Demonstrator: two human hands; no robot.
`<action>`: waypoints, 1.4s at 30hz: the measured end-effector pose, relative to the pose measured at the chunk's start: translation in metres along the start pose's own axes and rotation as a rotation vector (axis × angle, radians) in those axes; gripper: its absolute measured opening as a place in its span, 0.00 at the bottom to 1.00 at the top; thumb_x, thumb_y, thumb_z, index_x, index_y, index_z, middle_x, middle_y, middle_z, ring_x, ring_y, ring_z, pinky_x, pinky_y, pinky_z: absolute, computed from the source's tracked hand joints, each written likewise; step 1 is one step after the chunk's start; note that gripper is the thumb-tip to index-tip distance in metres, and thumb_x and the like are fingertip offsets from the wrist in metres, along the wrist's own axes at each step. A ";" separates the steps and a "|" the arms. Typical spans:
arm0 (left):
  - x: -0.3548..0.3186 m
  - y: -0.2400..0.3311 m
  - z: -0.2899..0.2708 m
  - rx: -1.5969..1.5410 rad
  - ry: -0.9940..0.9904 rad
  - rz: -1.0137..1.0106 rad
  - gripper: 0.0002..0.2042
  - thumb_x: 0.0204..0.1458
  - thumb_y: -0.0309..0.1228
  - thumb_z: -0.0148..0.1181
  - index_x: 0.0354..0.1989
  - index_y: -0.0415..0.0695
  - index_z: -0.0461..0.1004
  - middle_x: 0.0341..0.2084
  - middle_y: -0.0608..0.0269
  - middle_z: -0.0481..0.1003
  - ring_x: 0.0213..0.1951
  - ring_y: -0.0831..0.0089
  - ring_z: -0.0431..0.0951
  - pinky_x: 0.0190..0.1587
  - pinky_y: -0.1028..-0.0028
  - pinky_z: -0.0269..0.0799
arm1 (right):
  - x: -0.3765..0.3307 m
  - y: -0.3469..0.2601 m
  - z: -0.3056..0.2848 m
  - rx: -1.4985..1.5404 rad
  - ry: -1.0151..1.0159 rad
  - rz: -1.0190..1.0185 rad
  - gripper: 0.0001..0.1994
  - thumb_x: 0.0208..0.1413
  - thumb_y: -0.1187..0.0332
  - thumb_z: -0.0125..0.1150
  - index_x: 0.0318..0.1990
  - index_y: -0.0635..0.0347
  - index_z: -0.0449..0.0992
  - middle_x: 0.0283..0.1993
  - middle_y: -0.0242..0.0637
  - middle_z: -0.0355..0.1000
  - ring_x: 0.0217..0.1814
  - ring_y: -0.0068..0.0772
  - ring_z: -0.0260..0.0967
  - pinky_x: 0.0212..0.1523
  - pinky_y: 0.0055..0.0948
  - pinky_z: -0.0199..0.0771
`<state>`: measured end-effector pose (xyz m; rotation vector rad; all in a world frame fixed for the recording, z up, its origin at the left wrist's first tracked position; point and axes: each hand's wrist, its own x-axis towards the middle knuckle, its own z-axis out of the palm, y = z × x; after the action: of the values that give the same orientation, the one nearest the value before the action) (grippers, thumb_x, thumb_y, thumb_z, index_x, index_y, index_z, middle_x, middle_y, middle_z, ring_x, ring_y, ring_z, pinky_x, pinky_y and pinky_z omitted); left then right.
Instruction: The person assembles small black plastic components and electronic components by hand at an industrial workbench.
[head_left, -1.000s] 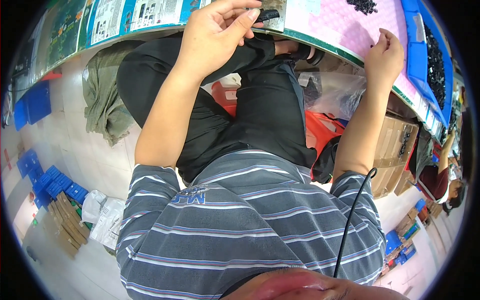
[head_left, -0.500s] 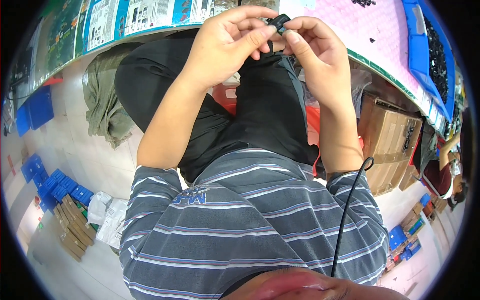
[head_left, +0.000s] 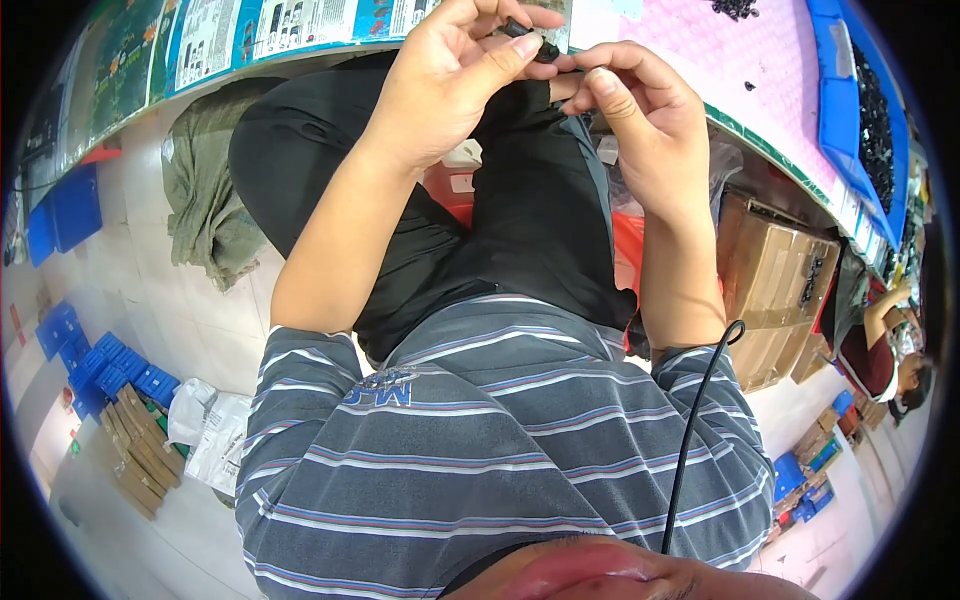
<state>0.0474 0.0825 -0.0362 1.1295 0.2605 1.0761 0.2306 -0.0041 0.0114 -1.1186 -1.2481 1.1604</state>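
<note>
My left hand [head_left: 440, 95] is pinched on a small black plastic part [head_left: 545, 50] at the near edge of the workbench. Its thumb lies along the part, and the fingers curl behind it. Close by on the right, my right hand [head_left: 650, 130] has its thumb and fingers drawn together, the fingertips beside the part's right end. Whatever sits between those fingertips is too small or hidden to name. Both hands are above my lap, just in front of the bench edge.
A pink mat [head_left: 750, 50] lies on the bench with a small pile of black pieces [head_left: 735, 8]. At the right stands a blue bin [head_left: 835, 95] of black parts. Below is a cardboard box [head_left: 775, 290]. A co-worker [head_left: 875, 350] is at the far right.
The black part has tilted and shifted slightly left with my left hand. My right fingertips have drawn a little away from it, to the right and down.
</note>
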 end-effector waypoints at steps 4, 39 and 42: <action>-0.003 -0.017 -0.014 0.054 -0.221 0.270 0.07 0.65 0.22 0.58 0.48 0.37 0.70 0.42 0.57 0.78 0.41 0.74 0.80 0.47 0.73 0.81 | -0.002 -0.001 0.003 -0.009 0.020 0.035 0.09 0.61 0.76 0.67 0.47 0.68 0.81 0.38 0.35 0.80 0.37 0.21 0.76 0.42 0.22 0.79; -0.015 0.025 0.034 0.161 0.243 -0.258 0.09 0.62 0.23 0.64 0.48 0.36 0.74 0.40 0.62 0.78 0.41 0.78 0.78 0.46 0.78 0.76 | -0.002 0.007 0.008 -0.243 0.173 -0.084 0.05 0.58 0.76 0.71 0.39 0.65 0.81 0.35 0.31 0.79 0.35 0.19 0.75 0.38 0.20 0.75; -0.016 0.024 0.035 0.148 0.239 -0.247 0.09 0.62 0.22 0.64 0.48 0.36 0.74 0.40 0.62 0.78 0.41 0.78 0.78 0.46 0.78 0.76 | -0.001 0.007 0.006 -0.278 0.169 -0.121 0.05 0.57 0.76 0.71 0.39 0.65 0.81 0.35 0.32 0.77 0.34 0.20 0.74 0.38 0.21 0.74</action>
<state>0.0488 0.0495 -0.0055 1.0670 0.6606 0.9819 0.2242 -0.0047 0.0040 -1.2973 -1.3515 0.8009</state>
